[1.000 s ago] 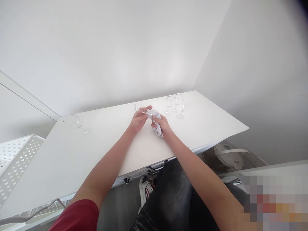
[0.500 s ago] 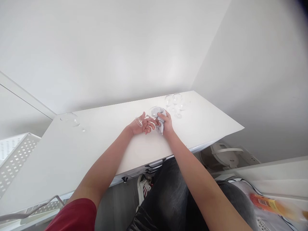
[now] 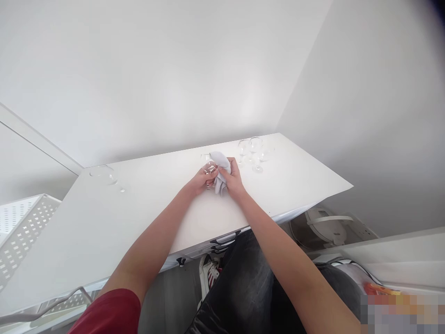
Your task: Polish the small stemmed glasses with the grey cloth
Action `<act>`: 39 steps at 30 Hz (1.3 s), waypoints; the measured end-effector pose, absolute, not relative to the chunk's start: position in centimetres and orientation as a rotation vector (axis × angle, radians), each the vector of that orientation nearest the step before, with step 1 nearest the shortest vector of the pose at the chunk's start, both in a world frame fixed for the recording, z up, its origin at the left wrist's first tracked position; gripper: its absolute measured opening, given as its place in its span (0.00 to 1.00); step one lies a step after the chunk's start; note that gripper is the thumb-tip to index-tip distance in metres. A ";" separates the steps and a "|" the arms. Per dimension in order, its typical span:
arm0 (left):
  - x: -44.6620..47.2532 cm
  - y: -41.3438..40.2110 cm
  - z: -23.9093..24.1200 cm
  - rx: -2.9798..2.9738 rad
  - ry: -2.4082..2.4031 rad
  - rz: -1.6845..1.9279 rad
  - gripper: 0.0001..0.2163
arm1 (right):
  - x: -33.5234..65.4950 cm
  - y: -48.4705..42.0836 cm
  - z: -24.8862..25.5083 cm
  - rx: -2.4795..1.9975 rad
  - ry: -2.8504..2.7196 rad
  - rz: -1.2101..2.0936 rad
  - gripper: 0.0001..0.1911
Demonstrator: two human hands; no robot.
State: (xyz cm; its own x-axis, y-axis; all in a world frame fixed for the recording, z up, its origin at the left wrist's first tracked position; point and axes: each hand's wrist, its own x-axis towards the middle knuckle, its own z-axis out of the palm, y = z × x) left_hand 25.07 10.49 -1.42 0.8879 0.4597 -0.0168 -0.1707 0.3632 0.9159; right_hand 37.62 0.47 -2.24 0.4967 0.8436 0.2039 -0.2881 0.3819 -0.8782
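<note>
Over the middle of the white tabletop (image 3: 194,218), my left hand (image 3: 201,179) is closed around a clear stemmed glass (image 3: 207,160). The glass stands roughly upright, its bowl above my fingers; part of it is hidden by them and the cloth. A light grey cloth (image 3: 221,161) is gripped by my right hand (image 3: 235,181), pressed against the right side of the glass, with its lower end hanging down. Just beyond my right hand, several clear stemmed glasses (image 3: 256,144) stand close together.
Another clear glass (image 3: 102,172) is at the table's far left. A perforated white rack (image 3: 26,232) is beside the left edge. White walls (image 3: 174,69) rise behind and to the right. Below the right front edge sits a white appliance with a handle (image 3: 327,225).
The glass has turned from lying sideways across my left palm to roughly upright. My left fingers have closed around it, and the cloth has shifted left to its side.
</note>
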 end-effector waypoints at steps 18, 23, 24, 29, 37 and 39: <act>24.9 11.5 -1.5 1.135 0.374 0.612 0.16 | 38.8 0.7 -2.9 -0.733 -0.612 1.091 0.19; 25.1 11.9 -1.8 1.094 0.487 0.751 0.17 | 38.4 1.1 -3.2 -0.818 -0.628 0.924 0.15; 25.0 11.9 -1.8 1.086 0.496 0.778 0.17 | 38.4 1.1 -3.3 -0.835 -0.624 0.867 0.14; 24.7 12.1 -1.3 1.015 0.449 0.839 0.17 | 38.1 0.9 -3.0 -0.852 -0.606 0.873 0.16; 24.7 13.4 -2.0 0.845 0.548 0.993 0.16 | 38.8 -0.1 -2.5 -0.745 -0.549 1.126 0.17; 24.8 13.4 -2.0 0.865 0.571 0.992 0.15 | 39.1 -0.1 -2.4 -0.679 -0.511 1.059 0.17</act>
